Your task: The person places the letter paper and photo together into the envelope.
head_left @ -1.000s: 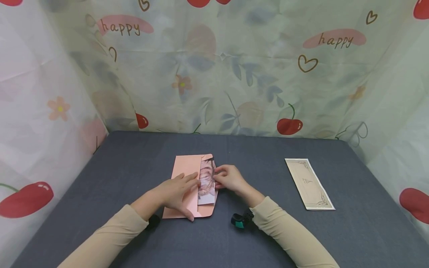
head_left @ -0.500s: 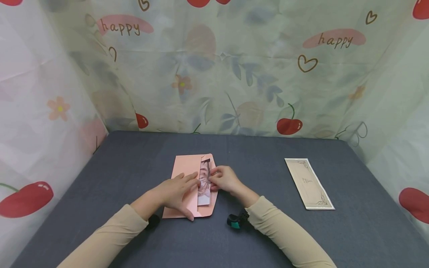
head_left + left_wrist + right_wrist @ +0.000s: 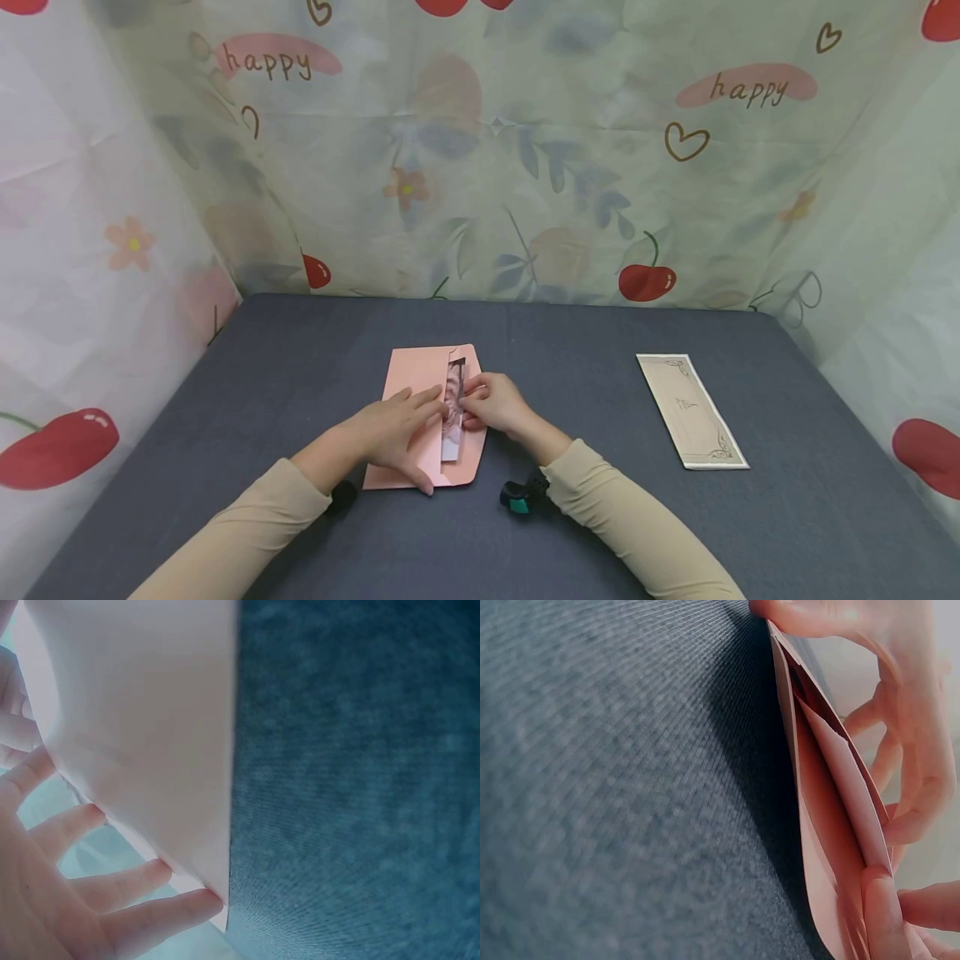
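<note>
A pink envelope (image 3: pixel 408 371) lies on the dark table with its flap side turned right. My left hand (image 3: pixel 397 429) rests on it, fingers spread and fairly straight; in the left wrist view the fingertips (image 3: pixel 202 900) touch along the envelope's edge. A narrow strip of a printed photo card (image 3: pixel 452 437) shows at the envelope's opening, the remainder hidden inside. My right hand (image 3: pixel 495 406) pinches the card's outer edge between thumb and fingers. The right wrist view looks into the gaping envelope, where the card (image 3: pixel 851 772) sits between its two layers.
A beige card with ornamental corners (image 3: pixel 690 408) lies farther right on the dark cloth-covered table (image 3: pixel 570 350). Black wrist devices (image 3: pixel 517 497) sit under both forearms. A printed curtain (image 3: pixel 487 167) encloses the back and sides.
My right hand has moved left, sliding the photo card deeper into the envelope, so a much narrower strip shows. The left hand and the beige card have stayed in place.
</note>
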A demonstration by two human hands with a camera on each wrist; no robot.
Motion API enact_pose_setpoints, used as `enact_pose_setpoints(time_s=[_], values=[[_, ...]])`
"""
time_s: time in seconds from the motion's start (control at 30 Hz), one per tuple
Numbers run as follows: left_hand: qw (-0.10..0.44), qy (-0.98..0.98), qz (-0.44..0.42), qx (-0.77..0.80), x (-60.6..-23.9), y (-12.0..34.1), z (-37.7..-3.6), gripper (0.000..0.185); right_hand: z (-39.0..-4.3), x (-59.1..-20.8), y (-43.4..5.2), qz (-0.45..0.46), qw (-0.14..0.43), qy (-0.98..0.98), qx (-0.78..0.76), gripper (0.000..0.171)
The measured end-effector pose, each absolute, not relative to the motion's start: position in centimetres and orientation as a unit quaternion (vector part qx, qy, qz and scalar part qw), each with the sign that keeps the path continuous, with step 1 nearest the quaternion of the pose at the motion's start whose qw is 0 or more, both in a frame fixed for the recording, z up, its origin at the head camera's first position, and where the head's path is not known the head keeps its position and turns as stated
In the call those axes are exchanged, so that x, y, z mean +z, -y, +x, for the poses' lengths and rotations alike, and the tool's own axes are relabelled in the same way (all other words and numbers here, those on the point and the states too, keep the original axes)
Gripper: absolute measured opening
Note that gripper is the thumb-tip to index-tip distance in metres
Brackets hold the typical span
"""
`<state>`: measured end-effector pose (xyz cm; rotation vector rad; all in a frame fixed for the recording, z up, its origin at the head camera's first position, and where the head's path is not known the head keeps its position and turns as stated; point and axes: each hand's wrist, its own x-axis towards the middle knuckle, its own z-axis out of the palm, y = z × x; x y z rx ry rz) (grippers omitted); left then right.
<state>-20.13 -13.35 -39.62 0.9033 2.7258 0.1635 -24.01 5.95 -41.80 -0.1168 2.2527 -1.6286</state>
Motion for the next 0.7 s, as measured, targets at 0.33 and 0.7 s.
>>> enact_pose_setpoints(time_s=[0.33,0.7], values=[[0.129,-0.938,0.314,0.064,-39.67,13.48,-20.11,0.105,-23.69,-41.26,-5.43,-0.044,0.187,-0.796,-0.574,0.021],[0.13,-0.937,0.317,0.068,-39.67,13.51,-20.11,0.104,-24.02,-41.82,-5.03,-0.053,0.192,-0.796,-0.572,0.02]])
